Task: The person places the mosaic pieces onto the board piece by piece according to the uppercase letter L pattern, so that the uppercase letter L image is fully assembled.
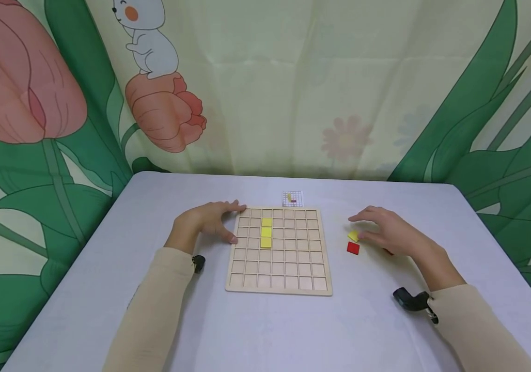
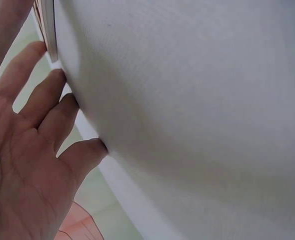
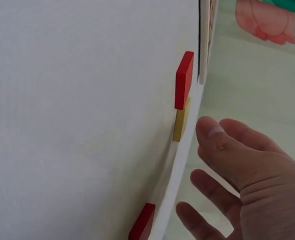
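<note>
A wooden grid board [image 1: 278, 268] lies at the table's middle, with three yellow tiles [image 1: 266, 232] in a column in its upper left cells. My left hand [image 1: 221, 222] lies flat beside the board, its straight fingers [image 2: 47, 100] touching the table at the board's left edge [image 2: 48, 25]. My right hand [image 1: 363, 227] hovers to the right of the board, its fingers relaxed and holding nothing. Just under its fingertips lie a loose yellow tile [image 1: 353, 236] [image 3: 181, 120] and a red tile [image 1: 353, 248] [image 3: 184, 80]. A second red tile [image 3: 142, 222] is partly hidden under the palm.
A small printed pattern card [image 1: 292, 197] lies just behind the board. The table [image 1: 154, 206] has a pale cloth and ends at a flowered curtain [image 1: 293, 93] behind it. Small black cameras [image 1: 411, 299] sit on both wrists.
</note>
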The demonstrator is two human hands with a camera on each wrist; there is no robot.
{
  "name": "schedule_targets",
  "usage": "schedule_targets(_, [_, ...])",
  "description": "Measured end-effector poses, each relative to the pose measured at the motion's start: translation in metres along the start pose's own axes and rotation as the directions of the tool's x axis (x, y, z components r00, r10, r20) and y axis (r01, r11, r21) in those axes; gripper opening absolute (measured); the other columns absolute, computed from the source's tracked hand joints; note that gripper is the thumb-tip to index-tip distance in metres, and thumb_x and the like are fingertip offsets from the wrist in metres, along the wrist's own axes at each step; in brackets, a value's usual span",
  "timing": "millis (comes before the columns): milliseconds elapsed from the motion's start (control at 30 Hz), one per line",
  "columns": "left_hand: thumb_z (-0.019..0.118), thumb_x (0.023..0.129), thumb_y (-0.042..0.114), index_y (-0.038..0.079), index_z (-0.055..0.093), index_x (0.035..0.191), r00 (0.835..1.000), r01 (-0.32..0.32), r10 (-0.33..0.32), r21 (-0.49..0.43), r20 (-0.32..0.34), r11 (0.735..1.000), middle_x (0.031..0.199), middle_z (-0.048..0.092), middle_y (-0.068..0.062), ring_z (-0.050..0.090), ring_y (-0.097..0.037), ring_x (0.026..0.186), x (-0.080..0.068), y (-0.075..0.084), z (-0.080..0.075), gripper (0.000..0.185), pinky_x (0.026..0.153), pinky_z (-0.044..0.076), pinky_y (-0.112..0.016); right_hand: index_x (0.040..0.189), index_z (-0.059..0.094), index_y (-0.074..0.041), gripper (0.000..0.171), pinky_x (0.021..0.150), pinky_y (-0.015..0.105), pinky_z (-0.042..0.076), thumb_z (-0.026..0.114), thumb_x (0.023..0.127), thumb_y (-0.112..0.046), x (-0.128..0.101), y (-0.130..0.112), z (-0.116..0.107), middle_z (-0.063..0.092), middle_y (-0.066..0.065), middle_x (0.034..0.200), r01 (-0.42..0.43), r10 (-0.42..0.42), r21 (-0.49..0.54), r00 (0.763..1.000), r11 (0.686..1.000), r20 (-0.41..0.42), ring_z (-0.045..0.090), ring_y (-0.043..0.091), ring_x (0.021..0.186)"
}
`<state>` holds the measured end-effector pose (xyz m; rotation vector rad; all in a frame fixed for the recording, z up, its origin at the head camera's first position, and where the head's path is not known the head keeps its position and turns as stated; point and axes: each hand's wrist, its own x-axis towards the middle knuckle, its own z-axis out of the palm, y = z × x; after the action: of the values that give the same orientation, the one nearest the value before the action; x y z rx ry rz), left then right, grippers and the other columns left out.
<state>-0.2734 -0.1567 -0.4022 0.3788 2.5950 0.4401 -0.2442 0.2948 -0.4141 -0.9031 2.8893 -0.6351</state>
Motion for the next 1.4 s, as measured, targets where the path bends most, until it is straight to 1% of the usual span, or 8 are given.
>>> schedule_targets(233, [0.083, 0.062, 0.052, 0.046, 0.031, 0.144, 1.000, 0.006, -0.006, 0.006, 0.001, 1.000, 0.156, 0.016, 0.011, 0.009, -0.021, 0.144, 0.000, 0.000, 0.000, 0.097, 0.112, 0.017, -0.054, 0.122, 0.064, -0.012, 0.041, 0.092, 0.050, 0.044, 0.073, 0.083, -0.013, -0.005, 0.006, 0.003, 0.060, 0.004, 0.114, -0.007, 0.006, 0.027, 0.999, 1.000, 0.034, 0.054, 0.026, 0.107])
schedule_targets(567, [0.082, 0.062, 0.054, 0.046, 0.030, 0.144, 1.000, 0.008, -0.008, -0.005, 0.002, 1.000, 0.156, 0.015, 0.012, 0.009, -0.021, 0.144, -0.003, 0.000, 0.000, 0.098, 0.111, 0.018, -0.055, 0.122, 0.064, -0.011, 0.041, 0.091, 0.049, 0.043, 0.073, 0.083, -0.012, -0.006, 0.009, 0.005, 0.058, 0.006, 0.114, 0.039, -0.040, 0.054, 0.999, 0.998, 0.026, 0.053, 0.026, 0.107])
schedule_targets(667, [0.083, 0.061, 0.054, 0.046, 0.030, 0.144, 1.000, 0.006, -0.006, -0.017, 0.007, 1.000, 0.156, 0.015, 0.011, 0.010, -0.022, 0.144, -0.002, 0.000, 0.000, 0.098, 0.110, 0.019, -0.055, 0.118, 0.067, -0.012, 0.037, 0.092, 0.050, 0.041, 0.073, 0.082, -0.013, -0.006, 0.012, 0.008, 0.057, 0.007, 0.114, 0.043, -0.045, 0.051, 0.999, 0.998, 0.024, 0.050, 0.027, 0.108])
schedule_targets(867, [0.083, 0.061, 0.054, 0.046, 0.030, 0.145, 1.000, 0.013, -0.013, -0.001, 0.020, 1.000, 0.156, 0.015, 0.010, 0.009, -0.022, 0.144, -0.001, 0.002, 0.000, 0.099, 0.111, 0.018, -0.056, 0.105, 0.070, -0.018, 0.026, 0.097, 0.052, 0.036, 0.076, 0.080, -0.018, -0.006, 0.015, 0.011, 0.056, 0.004, 0.113, 0.017, -0.018, 0.039, 1.000, 0.999, 0.026, 0.047, 0.028, 0.111])
schedule_targets(967, [0.082, 0.062, 0.054, 0.045, 0.030, 0.145, 1.000, -0.002, 0.002, 0.003, 0.021, 1.000, 0.157, 0.015, 0.010, 0.009, -0.022, 0.144, 0.000, 0.002, -0.001, 0.099, 0.111, 0.017, -0.055, 0.102, 0.069, -0.020, 0.022, 0.096, 0.052, 0.037, 0.076, 0.080, -0.020, -0.006, 0.015, 0.010, 0.056, 0.002, 0.112, -0.006, 0.005, 0.025, 1.000, 1.000, 0.020, 0.047, 0.027, 0.110])
schedule_targets(1067, [0.083, 0.061, 0.054, 0.046, 0.030, 0.145, 1.000, 0.005, -0.005, 0.000, 0.016, 1.000, 0.156, 0.015, 0.010, 0.009, -0.022, 0.144, 0.001, 0.002, -0.001, 0.099, 0.111, 0.018, -0.055, 0.099, 0.067, -0.019, 0.019, 0.095, 0.050, 0.039, 0.075, 0.082, -0.022, -0.006, 0.014, 0.010, 0.057, 0.002, 0.110, -0.012, 0.012, 0.021, 1.000, 1.000, 0.006, 0.049, 0.025, 0.108])
schedule_targets(1233, [0.083, 0.061, 0.053, 0.045, 0.030, 0.145, 1.000, 0.017, -0.017, -0.003, 0.015, 1.000, 0.157, 0.015, 0.009, 0.010, -0.022, 0.144, -0.001, 0.002, 0.000, 0.099, 0.111, 0.018, -0.056, 0.099, 0.065, -0.015, 0.017, 0.095, 0.047, 0.042, 0.071, 0.085, -0.023, -0.005, 0.010, 0.009, 0.057, 0.003, 0.108, -0.026, 0.026, 0.042, 1.000, 0.999, 0.003, 0.051, 0.024, 0.106])
schedule_targets(1400, [0.083, 0.061, 0.053, 0.045, 0.031, 0.144, 1.000, 0.005, -0.005, -0.018, 0.006, 1.000, 0.157, 0.016, 0.007, 0.011, -0.023, 0.144, -0.003, 0.001, 0.002, 0.098, 0.110, 0.019, -0.056, 0.101, 0.062, -0.014, 0.017, 0.095, 0.047, 0.044, 0.070, 0.087, -0.021, -0.003, 0.006, 0.007, 0.055, 0.002, 0.111, -0.045, 0.047, 0.067, 0.998, 0.997, -0.030, 0.052, 0.024, 0.108])
